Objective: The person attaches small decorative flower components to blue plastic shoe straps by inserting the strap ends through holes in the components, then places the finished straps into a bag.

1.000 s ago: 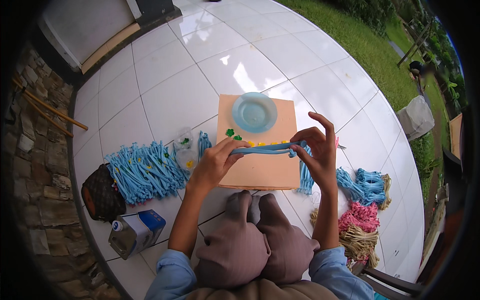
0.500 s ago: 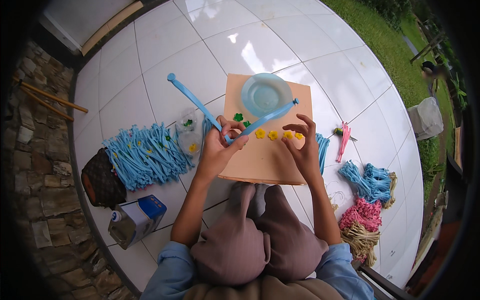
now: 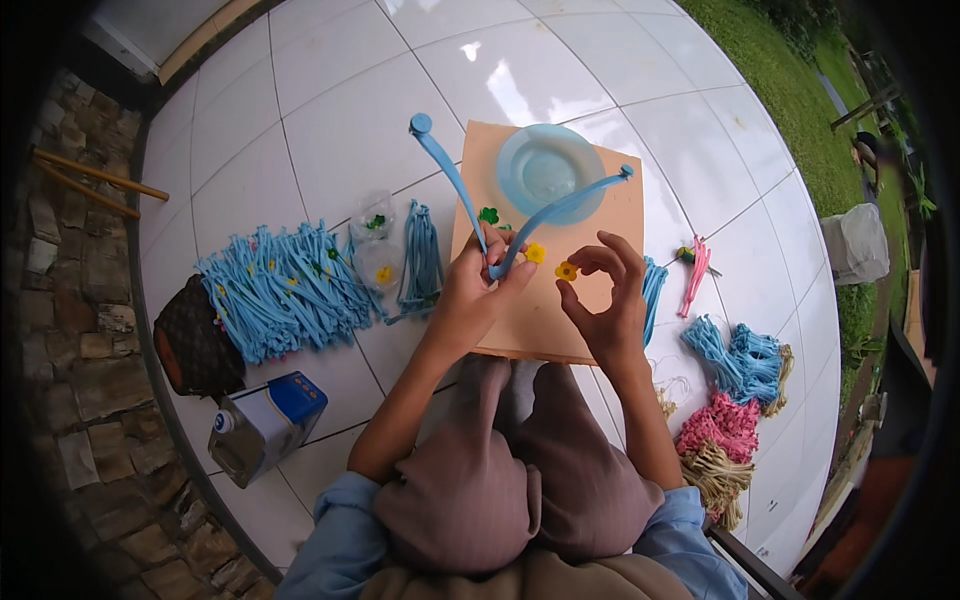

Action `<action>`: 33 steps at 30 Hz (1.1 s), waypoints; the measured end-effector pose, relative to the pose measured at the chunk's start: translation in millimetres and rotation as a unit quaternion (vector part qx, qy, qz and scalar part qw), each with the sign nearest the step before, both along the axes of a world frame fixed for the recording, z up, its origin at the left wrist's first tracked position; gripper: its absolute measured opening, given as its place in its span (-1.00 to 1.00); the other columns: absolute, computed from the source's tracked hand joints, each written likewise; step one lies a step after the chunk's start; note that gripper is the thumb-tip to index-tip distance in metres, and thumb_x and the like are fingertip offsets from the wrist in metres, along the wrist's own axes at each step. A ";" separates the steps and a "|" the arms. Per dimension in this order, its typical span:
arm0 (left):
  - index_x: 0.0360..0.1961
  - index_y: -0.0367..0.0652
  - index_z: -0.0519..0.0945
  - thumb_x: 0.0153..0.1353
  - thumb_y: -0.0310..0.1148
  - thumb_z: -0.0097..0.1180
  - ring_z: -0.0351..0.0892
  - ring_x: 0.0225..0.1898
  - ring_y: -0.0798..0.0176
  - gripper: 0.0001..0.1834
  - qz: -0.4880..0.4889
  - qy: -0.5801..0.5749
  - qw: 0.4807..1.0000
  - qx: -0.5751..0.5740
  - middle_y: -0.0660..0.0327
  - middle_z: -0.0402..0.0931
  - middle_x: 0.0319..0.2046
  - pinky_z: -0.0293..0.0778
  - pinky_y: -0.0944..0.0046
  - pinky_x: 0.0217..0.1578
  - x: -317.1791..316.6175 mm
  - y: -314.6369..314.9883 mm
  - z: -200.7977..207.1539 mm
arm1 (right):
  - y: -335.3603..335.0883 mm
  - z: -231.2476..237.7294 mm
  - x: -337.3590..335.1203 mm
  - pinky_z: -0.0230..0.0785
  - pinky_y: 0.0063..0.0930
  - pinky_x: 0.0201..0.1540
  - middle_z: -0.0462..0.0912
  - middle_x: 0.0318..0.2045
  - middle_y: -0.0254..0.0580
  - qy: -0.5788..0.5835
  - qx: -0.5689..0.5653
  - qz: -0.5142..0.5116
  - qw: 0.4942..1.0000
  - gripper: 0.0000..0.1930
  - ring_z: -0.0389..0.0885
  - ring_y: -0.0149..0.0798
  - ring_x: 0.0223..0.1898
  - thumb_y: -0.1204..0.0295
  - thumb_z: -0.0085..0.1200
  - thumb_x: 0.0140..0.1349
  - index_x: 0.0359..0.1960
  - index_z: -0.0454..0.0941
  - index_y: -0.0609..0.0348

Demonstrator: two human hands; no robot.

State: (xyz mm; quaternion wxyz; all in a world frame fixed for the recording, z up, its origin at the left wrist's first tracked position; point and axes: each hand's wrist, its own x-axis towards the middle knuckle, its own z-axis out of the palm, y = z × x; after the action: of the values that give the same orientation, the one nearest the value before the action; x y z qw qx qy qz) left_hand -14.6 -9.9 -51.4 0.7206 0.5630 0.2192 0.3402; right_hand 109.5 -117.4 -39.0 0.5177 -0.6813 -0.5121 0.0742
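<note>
My left hand grips a light-blue strap at its bend, so both arms stand up in a V with a knob at each tip. Between the thumb and forefinger of my right hand is a yellow flower. A second yellow flower shows beside my left fingertips. Under both hands lies a tan board. On it, a green flower sits past my left hand, and a clear blue bowl stands at the far side.
Many blue straps lie in a pile at left, near small clear bags, a metal can and a brown bag. At right are blue bundles, pink bundles, beige bundles and pink straps.
My right hand has closed on a yellow flower and moved it toward the left hand. My left hand has shifted right with the blue strap. The view has moved slightly.
</note>
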 end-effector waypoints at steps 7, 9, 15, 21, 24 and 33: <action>-0.48 -0.08 0.09 0.08 -0.58 0.11 0.24 -0.45 0.59 -0.62 -0.048 0.073 0.996 0.004 0.17 0.43 -0.37 0.28 0.57 -0.35 -2.0 1.0 10.6 | 1.9 13.0 -8.0 0.37 -0.38 -0.18 0.50 -0.27 -0.12 -0.048 0.049 0.061 0.996 -0.40 0.48 -0.18 -0.25 0.69 0.20 -0.12 0.00 0.21 0.18; -0.48 -0.08 0.09 0.07 -0.58 0.12 0.23 -0.48 0.60 -0.61 -0.050 0.080 0.996 0.006 0.17 0.44 -0.40 0.28 0.59 -0.39 -1.5 0.7 11.4 | 1.9 17.0 -8.2 0.37 -0.36 -0.17 0.49 -0.24 -0.13 -0.045 0.051 0.063 0.996 -0.43 0.47 -0.16 -0.23 0.67 0.21 -0.12 -0.03 0.25 0.19; -0.49 -0.12 0.13 0.00 -0.51 0.21 0.24 -0.54 0.60 -0.60 -0.018 0.057 0.998 -0.028 0.27 0.42 -0.52 0.26 0.59 -0.52 -0.6 0.3 9.2 | -1.8 17.6 -5.5 0.35 -0.28 -0.20 0.55 -0.27 -0.31 -0.328 0.013 0.078 0.941 -0.63 0.45 -0.14 -0.23 0.71 0.19 -0.17 -0.29 0.38 0.17; -0.44 -0.15 0.10 0.19 -0.55 -0.08 0.25 -0.57 0.55 -0.77 -0.035 0.022 0.998 -0.036 0.15 0.52 -0.44 0.30 0.53 -0.47 0.1 -3.7 17.8 | 0.7 13.5 -0.6 0.45 -0.44 -0.31 0.53 -0.36 -0.15 -0.115 0.120 0.028 0.986 -0.50 0.53 -0.23 -0.28 0.72 0.12 -0.09 -0.08 0.23 0.17; -0.42 -0.18 0.08 0.24 -0.57 -0.20 0.35 -0.56 0.45 -0.82 -0.034 0.044 0.997 0.058 0.07 0.54 -0.43 0.35 0.46 -0.42 -1.2 -5.7 14.2 | 4.2 26.7 -3.9 0.47 -0.54 -0.28 0.50 -0.41 -0.10 0.242 0.148 -0.043 0.958 -0.45 0.54 -0.31 -0.32 0.73 0.10 0.02 -0.02 0.07 0.15; -0.45 -0.16 0.09 0.21 -0.58 -0.09 0.34 -0.45 0.43 -0.76 0.003 0.158 0.980 0.120 0.19 0.37 -0.50 0.32 0.45 -0.41 2.0 -16.4 27.8 | 7.6 22.2 -11.2 0.37 -0.48 -0.25 0.55 -0.46 -0.10 0.573 0.075 -0.001 0.816 -0.49 0.51 -0.29 -0.40 0.65 0.17 -0.01 -0.12 0.10 0.17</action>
State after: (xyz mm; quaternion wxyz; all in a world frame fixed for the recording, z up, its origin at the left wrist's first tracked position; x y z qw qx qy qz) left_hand -12.5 -26.3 -23.6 0.6029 0.6916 0.2896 0.2728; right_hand 98.4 -109.8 -16.9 0.7672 -0.4751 -0.1260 0.4121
